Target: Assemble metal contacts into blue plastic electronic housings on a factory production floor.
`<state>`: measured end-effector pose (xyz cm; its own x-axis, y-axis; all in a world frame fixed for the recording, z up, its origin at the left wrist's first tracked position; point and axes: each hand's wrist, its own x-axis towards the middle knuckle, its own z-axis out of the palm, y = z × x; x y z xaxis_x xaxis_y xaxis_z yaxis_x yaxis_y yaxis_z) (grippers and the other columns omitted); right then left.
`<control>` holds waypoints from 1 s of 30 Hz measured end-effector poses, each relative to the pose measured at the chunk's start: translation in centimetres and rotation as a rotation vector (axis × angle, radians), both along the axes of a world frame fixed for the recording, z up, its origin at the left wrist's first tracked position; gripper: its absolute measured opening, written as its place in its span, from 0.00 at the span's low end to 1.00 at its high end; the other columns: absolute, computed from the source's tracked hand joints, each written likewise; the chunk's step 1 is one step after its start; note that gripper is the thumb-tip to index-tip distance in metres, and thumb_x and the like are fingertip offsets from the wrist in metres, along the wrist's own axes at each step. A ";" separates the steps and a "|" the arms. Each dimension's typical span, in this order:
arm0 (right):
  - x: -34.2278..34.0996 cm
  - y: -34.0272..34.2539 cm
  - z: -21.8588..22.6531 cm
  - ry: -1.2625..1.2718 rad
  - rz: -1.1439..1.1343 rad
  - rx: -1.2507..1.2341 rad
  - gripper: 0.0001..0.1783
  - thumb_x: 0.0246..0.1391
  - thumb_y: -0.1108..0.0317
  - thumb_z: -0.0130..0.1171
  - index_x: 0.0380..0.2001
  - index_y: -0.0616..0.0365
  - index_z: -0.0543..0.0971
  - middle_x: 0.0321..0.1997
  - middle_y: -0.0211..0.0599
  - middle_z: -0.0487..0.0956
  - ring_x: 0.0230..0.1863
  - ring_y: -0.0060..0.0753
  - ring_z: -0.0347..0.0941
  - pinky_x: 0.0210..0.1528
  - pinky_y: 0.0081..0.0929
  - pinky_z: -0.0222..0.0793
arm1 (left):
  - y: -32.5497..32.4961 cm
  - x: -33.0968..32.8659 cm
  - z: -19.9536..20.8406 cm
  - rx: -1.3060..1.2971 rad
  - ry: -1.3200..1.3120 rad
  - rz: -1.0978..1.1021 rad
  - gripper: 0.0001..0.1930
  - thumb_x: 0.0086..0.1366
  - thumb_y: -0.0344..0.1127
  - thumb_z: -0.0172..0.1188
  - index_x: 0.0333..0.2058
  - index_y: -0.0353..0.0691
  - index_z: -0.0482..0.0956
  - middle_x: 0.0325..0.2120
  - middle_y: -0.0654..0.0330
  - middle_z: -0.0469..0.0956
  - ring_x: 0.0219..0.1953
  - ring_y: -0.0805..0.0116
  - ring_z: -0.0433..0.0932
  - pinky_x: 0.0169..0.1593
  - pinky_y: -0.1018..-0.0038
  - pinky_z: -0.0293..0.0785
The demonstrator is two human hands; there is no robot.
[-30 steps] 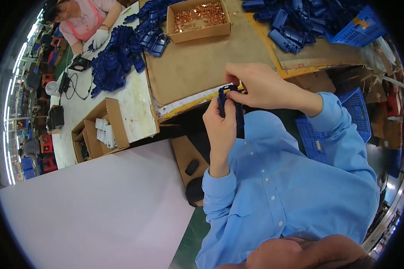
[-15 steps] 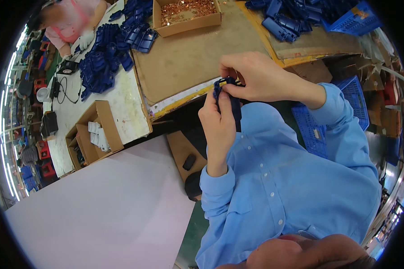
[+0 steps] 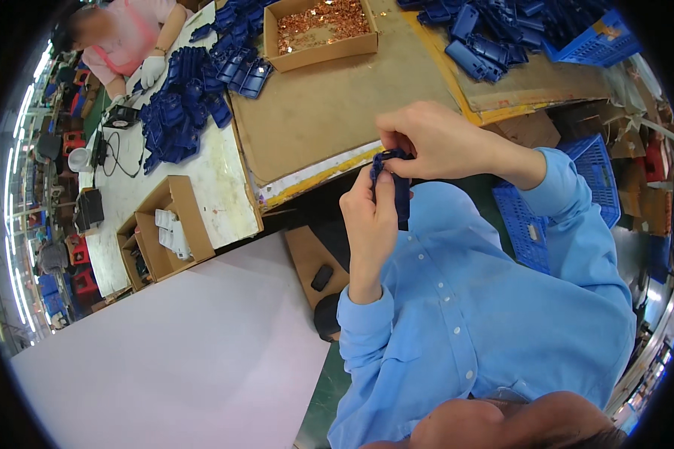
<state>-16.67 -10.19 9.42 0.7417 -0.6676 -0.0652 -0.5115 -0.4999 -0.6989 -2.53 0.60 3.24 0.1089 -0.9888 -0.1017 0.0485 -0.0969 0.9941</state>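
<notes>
A dark blue plastic housing (image 3: 402, 200) is held up in front of my chest, just off the near table edge. My left hand (image 3: 370, 228) is closed around its side, thumb pressed flat near the upper end. Over that same end, my right hand (image 3: 443, 144) has its thumb and fingers pinched on the rim. Whether a small part sits between those right fingertips cannot be made out. Beyond my hands, small copper-coloured metal pieces (image 3: 323, 24) fill a shallow cardboard box (image 3: 331, 54).
Blue housings (image 3: 174, 123) are heaped on the left table, more (image 3: 481, 49) at far right beside a blue crate (image 3: 595, 41). A divided carton (image 3: 191, 213) holds white parts. Another blue crate (image 3: 523, 224) stands by my right arm. A gloved co-worker (image 3: 131, 37) sits far left.
The whole view has shifted slightly, so things appear a little lower and further right. Both my hands stay on the blue housing, with the right fingers still pinched at its upper end.
</notes>
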 end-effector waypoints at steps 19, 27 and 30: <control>-0.2 -1.2 0.0 -0.094 -0.024 0.006 0.11 0.44 0.68 0.62 0.26 0.63 0.73 0.23 0.44 0.77 0.29 0.49 0.75 0.31 0.42 0.68 | -1.5 -0.7 0.3 -0.012 0.031 0.104 0.12 0.69 0.32 0.53 0.45 0.29 0.77 0.26 0.57 0.81 0.27 0.75 0.79 0.32 0.78 0.74; -0.4 -1.4 1.2 -0.064 0.028 0.022 0.10 0.43 0.69 0.62 0.26 0.63 0.73 0.24 0.45 0.77 0.30 0.49 0.74 0.33 0.43 0.68 | -1.4 -0.5 0.5 -0.016 0.071 0.062 0.12 0.69 0.30 0.53 0.47 0.30 0.76 0.29 0.58 0.81 0.29 0.75 0.80 0.31 0.78 0.76; -0.7 -1.6 0.2 -0.148 0.058 -0.080 0.11 0.45 0.70 0.63 0.26 0.64 0.71 0.19 0.43 0.73 0.22 0.42 0.70 0.25 0.37 0.63 | -1.6 -0.6 0.4 -0.029 0.070 0.036 0.12 0.69 0.29 0.52 0.47 0.30 0.75 0.31 0.57 0.80 0.29 0.74 0.80 0.30 0.78 0.79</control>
